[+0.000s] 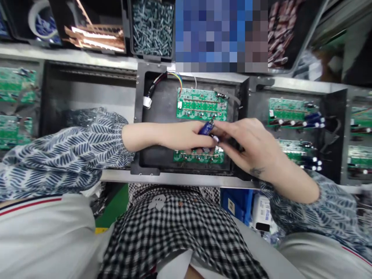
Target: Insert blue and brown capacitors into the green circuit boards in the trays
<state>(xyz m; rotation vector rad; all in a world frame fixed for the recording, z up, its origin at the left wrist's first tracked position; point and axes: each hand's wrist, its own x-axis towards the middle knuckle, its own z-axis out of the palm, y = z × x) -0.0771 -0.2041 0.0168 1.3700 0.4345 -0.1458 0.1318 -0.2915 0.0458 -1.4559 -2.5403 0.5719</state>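
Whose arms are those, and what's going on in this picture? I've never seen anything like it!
There's no robot here: these are a person's own two bare hands. A camera worn on the head looks forward and down at them. In front is a black tray with an upper green board and a lower green board, both for electronics. The left hand holds a small blue cylinder, and the right hand is right at one end of it. Beyond the tray are many silvery pieces.

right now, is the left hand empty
No, the left hand holds blue cylindrical parts between its thumb and fingers.
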